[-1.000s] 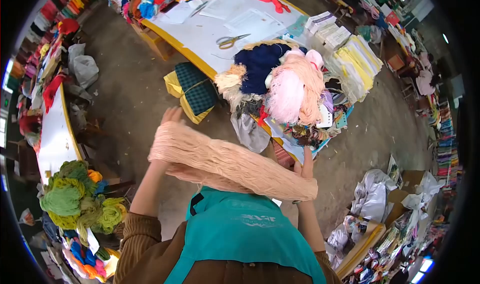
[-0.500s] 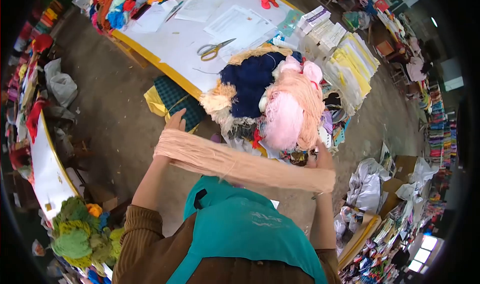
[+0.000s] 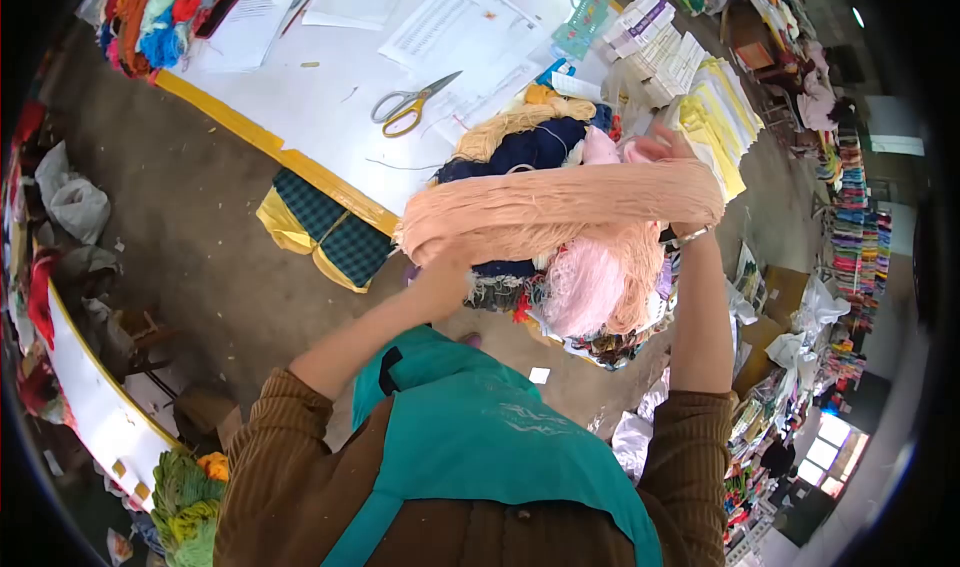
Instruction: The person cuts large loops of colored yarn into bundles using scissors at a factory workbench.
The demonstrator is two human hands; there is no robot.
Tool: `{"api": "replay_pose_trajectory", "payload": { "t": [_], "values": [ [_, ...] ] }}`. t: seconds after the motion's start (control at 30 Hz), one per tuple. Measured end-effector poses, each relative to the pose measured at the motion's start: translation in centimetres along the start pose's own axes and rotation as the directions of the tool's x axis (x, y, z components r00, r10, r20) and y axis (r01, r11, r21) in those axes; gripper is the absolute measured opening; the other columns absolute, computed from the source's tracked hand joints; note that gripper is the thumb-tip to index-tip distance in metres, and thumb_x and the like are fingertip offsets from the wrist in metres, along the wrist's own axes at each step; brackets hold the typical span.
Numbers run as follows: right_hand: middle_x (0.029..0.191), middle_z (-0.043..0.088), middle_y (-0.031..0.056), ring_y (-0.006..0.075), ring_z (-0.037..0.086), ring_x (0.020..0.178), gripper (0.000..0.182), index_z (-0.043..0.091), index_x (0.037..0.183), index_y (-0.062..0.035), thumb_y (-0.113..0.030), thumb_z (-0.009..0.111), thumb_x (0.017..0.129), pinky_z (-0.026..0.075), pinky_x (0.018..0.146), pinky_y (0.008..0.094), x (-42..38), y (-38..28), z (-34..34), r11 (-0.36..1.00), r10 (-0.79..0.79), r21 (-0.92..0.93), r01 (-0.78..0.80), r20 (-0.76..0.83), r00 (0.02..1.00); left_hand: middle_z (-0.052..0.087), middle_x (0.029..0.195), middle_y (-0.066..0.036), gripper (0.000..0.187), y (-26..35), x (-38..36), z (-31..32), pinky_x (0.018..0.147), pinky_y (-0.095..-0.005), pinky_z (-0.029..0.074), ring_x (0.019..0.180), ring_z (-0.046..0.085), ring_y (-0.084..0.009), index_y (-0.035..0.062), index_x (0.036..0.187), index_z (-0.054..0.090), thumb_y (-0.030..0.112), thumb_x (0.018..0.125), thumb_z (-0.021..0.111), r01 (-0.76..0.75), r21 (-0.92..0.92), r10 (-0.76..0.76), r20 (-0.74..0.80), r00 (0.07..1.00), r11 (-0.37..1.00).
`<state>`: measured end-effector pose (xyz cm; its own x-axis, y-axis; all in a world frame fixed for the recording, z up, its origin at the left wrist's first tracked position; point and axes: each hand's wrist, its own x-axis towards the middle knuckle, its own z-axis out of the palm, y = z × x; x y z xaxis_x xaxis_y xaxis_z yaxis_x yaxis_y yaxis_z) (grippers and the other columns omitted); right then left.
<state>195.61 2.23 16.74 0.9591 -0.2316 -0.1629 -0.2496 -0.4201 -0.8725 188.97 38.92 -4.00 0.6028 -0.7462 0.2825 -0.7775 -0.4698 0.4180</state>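
From where I stand, the fingers of the right hand (image 3: 668, 147) poke out beyond a long, thick skein of peach yarn (image 3: 560, 202). They look loosely parted rather than pressed together, though blur hides their exact set, and I see nothing pinched between them. The skein seems looped about that hand near the wrist, just above a thin band (image 3: 695, 235), so the forearm would serve as a peg and no tight grip is needed.

The left hand (image 3: 443, 275) is at the skein's other end, its back towards the wearer. Its fingers are lost behind the strands; I can't tell whether they are spread or closed. The hands are well apart, which draws the yarn out into a broad, nearly level band and probably keeps the strands from tangling.

The skein lies across the view of a heap at the table corner: dark navy yarn (image 3: 535, 149), fluffy pale pink yarn (image 3: 580, 285) and a looser peach hank (image 3: 638, 267). Whether it touches them, I can't say.

Farther out on the white table with the yellow edge (image 3: 310, 117), yellow-handled metal scissors (image 3: 422, 98) lie beside printed white sheets (image 3: 465, 32), apart from the yarn, perhaps so that nothing snags on them. White paper boxes (image 3: 655, 47) and yellow-and-white flat packets (image 3: 712, 117) sit beyond the right hand. Below the table edge is a green checked cloth bundle (image 3: 345, 239).
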Motion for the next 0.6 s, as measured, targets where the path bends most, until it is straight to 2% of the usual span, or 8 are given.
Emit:
{"api": "replay_pose_trajectory", "payload": {
  "t": [0.03, 0.1, 0.13, 0.2, 0.27, 0.37, 0.47, 0.6],
  "values": [
    [0.123, 0.061, 0.0176, 0.0243, 0.064, 0.103, 0.047, 0.044, 0.138, -0.003, -0.029, 0.049, 0.099, 0.052, 0.089, 0.0363, 1.2, 1.1, -0.1, 0.926, 0.201, 0.329, -0.186, -0.011, 0.98, 0.065, 0.112, -0.015, 0.037, 0.1, 1.7, -2.8, 0.09, -0.0379, 0.05, 0.103, 0.062, -0.0251, 0.0084, 0.123, 0.057, 0.025, 0.09, 0.056, -0.003, -0.011, 0.003, 0.004, 1.0, 1.0],
    [0.125, 0.059, 0.0182, 0.026, 0.062, 0.106, 0.048, 0.043, 0.138, -0.0007, -0.03, 0.047, 0.1, 0.051, 0.093, 0.0383, 1.8, 1.5, 0.2, 0.817, 0.318, 0.511, -0.268, -0.012, 0.948, 0.065, 0.103, -0.019, 0.021, -0.8, 5.0, -6.7, 0.082, -0.0479, 0.049, 0.095, 0.062, -0.0359, 0.0069, 0.099, 0.063, 0.018, 0.088, 0.051, 0.405, -0.456, -0.077, 0.583, 0.809, 0.793],
    [0.128, 0.058, 0.0187, 0.0277, 0.061, 0.109, 0.049, 0.041, 0.138, 0.0016, -0.031, 0.045, 0.1, 0.05, 0.097, 0.0404, 2.1, 1.7, 0.2, 0.668, 0.416, 0.675, -0.314, 0.013, 0.909, 0.066, 0.089, -0.019, 0.018, -2.5, 6.4, -5.6, 0.074, -0.0509, 0.047, 0.085, 0.062, -0.0393, 0.0062, 0.087, 0.06, 0.021, 0.089, 0.051, 0.419, -0.419, -0.198, 0.477, 0.856, 0.805],
    [0.127, 0.059, 0.0184, 0.0294, 0.059, 0.112, 0.051, 0.045, 0.135, 0.0008, -0.038, 0.042, 0.101, 0.047, 0.1, 0.0424, 2.5, 3.9, 0.4, 0.541, 0.385, 0.809, -0.231, 0.006, 0.923, 0.066, 0.08, -0.014, 0.021, -4.8, 11.9, -7.9, 0.071, -0.0406, 0.05, 0.077, 0.065, -0.0313, 0.0066, 0.092, 0.066, 0.024, 0.089, 0.055, 0.538, -0.422, -0.485, 0.236, 0.842, 0.729],
    [0.126, 0.06, 0.0181, 0.0311, 0.057, 0.116, 0.055, 0.049, 0.132, 0.0001, -0.045, 0.038, 0.101, 0.043, 0.104, 0.0445, 2.4, 5.4, 0.3, 0.395, 0.351, 0.909, -0.131, -0.018, 0.936, 0.066, 0.089, -0.016, 0.025, -9.0, 16.5, -5.7, 0.075, -0.0409, 0.05, 0.085, 0.065, -0.0322, 0.0046, 0.098, 0.066, 0.026, 0.087, 0.059, 0.477, -0.469, -0.511, 0.063, 0.857, 0.743],
    [0.126, 0.06, 0.0182, 0.0337, 0.055, 0.119, 0.053, 0.049, 0.132, -0.0005, -0.042, 0.033, 0.103, 0.038, 0.109, 0.0498, 1.7, 5.9, 0.8, 0.067, 0.163, 0.996, -0.056, 0.044, 0.986, 0.066, 0.099, -0.018, 0.031, -11.6, 22.6, -2.6, 0.08, -0.0421, 0.05, 0.094, 0.063, -0.0339, 0.0037, 0.104, 0.067, 0.028, 0.085, 0.062, 0.436, -0.417, -0.462, 0.043, 0.886, 0.798],
    [0.123, 0.061, 0.0177, 0.0341, 0.057, 0.116, 0.053, 0.05, 0.131, -0.0003, -0.043, 0.035, 0.102, 0.039, 0.108, 0.049, 0.9, 3.9, 1.8, 0.073, 0.172, 0.996, -0.059, 0.045, 0.984, 0.066, 0.098, -0.019, 0.026, -11.8, 27.2, 1.2, 0.078, -0.0436, 0.053, 0.093, 0.063, -0.0368, 0.0049, 0.097, 0.069, 0.027, 0.084, 0.063, 0.322, -0.286, -0.336, 0.002, 0.942, 0.903],
    [0.117, 0.064, 0.0174, 0.0347, 0.059, 0.112, 0.053, 0.052, 0.128, 0.0006, -0.044, 0.041, 0.101, 0.043, 0.105, 0.0478, 1.0, 1.3, 2.7, 0.164, 0.343, 0.985, -0.046, -0.013, 0.939, 0.067, 0.1, -0.019, 0.027, -11.2, 31.2, 5.1, 0.082, -0.0458, 0.052, 0.096, 0.063, -0.036, 0.0043, 0.101, 0.068, 0.025, 0.084, 0.061, 0.354, -0.168, -0.311, 0.236, 0.921, 0.92]
  ]
}}
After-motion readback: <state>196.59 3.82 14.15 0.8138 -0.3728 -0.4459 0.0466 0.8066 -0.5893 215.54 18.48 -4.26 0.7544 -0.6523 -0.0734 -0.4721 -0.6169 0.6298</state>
